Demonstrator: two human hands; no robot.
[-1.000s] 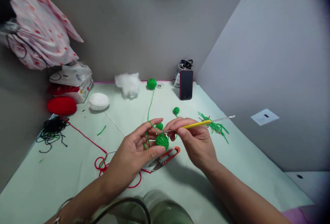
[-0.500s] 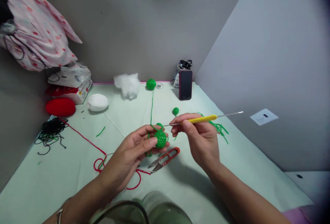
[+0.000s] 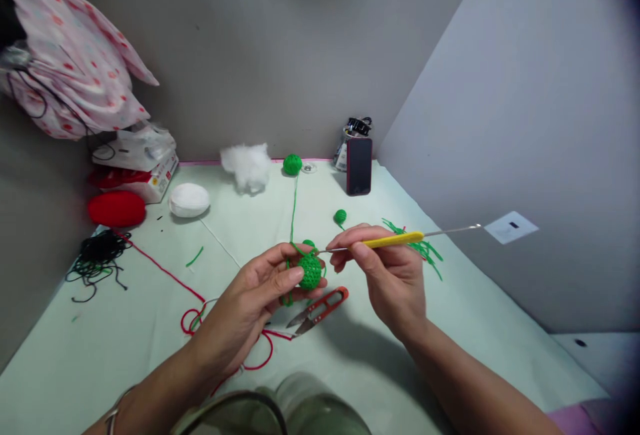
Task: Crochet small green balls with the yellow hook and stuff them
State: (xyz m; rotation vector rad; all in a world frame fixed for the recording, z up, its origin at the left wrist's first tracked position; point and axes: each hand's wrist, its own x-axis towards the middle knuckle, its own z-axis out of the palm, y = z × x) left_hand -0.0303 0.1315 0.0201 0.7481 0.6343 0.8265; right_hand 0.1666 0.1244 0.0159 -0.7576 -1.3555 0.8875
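Between the thumb and fingers of my left hand (image 3: 267,288) is a green crocheted piece (image 3: 311,272), rounded, with a smaller green bump behind it. Green yarn (image 3: 293,211) runs over my left fingers and back to a green yarn ball (image 3: 293,165). My right hand (image 3: 390,275) grips a crochet hook (image 3: 393,241) by its yellow handle. One metal end of the hook reaches the top of the green piece; the other points up to the right. Orange-handled thread snips (image 3: 327,303) lie on the table just beneath the hands.
Left are a red yarn ball (image 3: 117,209), a white yarn ball (image 3: 189,201) and tangled black yarn (image 3: 103,258). White stuffing (image 3: 249,167) and a phone (image 3: 359,167) stand at the back. A small green ball (image 3: 341,217) and green scraps (image 3: 433,251) lie right. A jar (image 3: 320,408) stands in front.
The hook has shifted slightly right and tilts a little less, its near tip still at the green piece. My left hand holds the piece almost where it was.
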